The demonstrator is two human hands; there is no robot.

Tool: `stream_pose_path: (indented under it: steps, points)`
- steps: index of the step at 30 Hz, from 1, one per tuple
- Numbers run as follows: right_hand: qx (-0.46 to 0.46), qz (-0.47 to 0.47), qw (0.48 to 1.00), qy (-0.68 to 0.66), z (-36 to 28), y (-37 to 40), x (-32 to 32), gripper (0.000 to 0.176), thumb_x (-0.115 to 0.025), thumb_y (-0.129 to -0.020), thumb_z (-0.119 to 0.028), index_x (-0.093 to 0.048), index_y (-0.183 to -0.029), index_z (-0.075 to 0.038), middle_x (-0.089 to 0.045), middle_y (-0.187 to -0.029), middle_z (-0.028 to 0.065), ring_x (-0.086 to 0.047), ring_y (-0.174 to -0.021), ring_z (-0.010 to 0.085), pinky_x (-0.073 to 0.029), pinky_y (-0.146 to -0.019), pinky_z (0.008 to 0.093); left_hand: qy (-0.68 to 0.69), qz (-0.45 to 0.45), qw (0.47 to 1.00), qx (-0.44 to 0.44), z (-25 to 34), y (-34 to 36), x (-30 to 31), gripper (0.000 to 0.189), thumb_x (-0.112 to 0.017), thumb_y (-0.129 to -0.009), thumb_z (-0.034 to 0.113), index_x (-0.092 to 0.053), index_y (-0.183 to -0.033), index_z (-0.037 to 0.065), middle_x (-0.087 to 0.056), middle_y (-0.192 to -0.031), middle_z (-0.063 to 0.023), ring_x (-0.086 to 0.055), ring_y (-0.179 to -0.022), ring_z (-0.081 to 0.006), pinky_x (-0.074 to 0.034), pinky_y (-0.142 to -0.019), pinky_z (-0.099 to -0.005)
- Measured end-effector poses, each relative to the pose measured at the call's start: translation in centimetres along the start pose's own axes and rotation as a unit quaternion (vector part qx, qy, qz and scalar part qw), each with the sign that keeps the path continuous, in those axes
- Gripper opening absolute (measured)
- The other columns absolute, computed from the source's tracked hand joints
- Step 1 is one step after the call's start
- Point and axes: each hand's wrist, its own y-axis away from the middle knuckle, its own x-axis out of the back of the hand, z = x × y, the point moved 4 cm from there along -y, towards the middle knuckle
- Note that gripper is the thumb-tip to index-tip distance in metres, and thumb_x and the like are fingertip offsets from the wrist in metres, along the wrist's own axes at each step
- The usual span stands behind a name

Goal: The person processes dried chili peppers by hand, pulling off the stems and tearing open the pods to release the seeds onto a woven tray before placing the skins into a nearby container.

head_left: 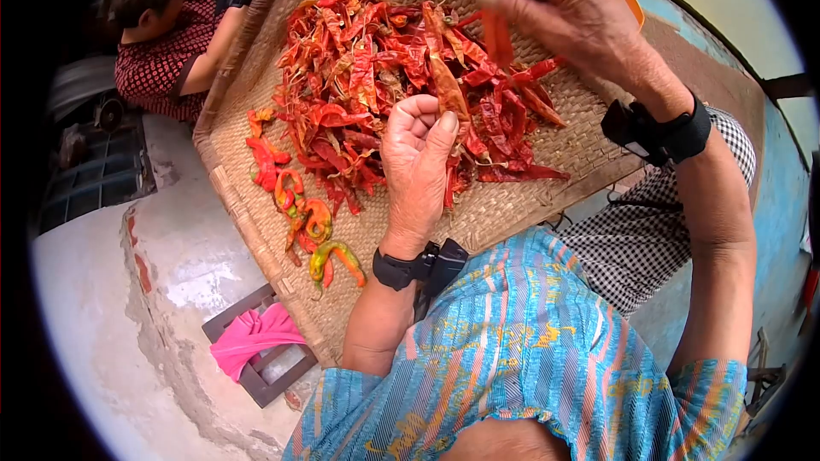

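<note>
"Red, wrinkled chillies (363, 77) are heaped on a coarsely woven, straw-coloured tray (589, 141). How are the hands engaged?"

"One long, leathery, brownish-orange pod (444, 85) is clamped between thumb and curled fingers of the left hand (418, 154), over the heap. An orange-red pod (497, 38), slightly blurred, is pinched in the right hand (568, 17), above the heap's right side."

"And the remainder?"

"Glossy, curled peppers (318, 222), mottled orange, red and green, are spread along the tray's left side."
</note>
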Motion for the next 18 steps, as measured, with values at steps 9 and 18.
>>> stream_pose_path:
  steps: [9, 18]
  points:
    - [0.138, 0.356, 0.796, 0.47, 2.3, 0.8, 3.4, 0.021, -0.069, -0.091, -0.016, -0.063, -0.1, 0.002, -0.065, -0.073, 0.0108, -0.063, -0.061, 0.0215, -0.049, -0.055, 0.0302, 0.014, -0.012, 1.0, 0.009, -0.5, -0.1, -0.2, 0.019, -0.063, -0.097, 0.012, -0.055, -0.112, 0.003, -0.061, -0.097, -0.0025, -0.058, -0.086, -0.0063, -0.049, -0.077, -0.0213]
    - [0.023, -0.002, 0.999, 0.044, 2.2, -1.2, -4.7, 0.03, -0.068, -0.092, -0.025, -0.067, -0.092, 0.005, -0.064, -0.07, 0.0133, -0.063, -0.064, 0.0213, -0.049, -0.059, 0.0369, -0.03, -0.045, 0.998, 0.008, -0.6, -0.7, -1.4, 0.022, -0.065, -0.097, 0.017, -0.058, -0.113, 0.004, -0.065, -0.095, -0.0013, -0.058, -0.082, -0.0053, -0.048, -0.072, -0.0211]
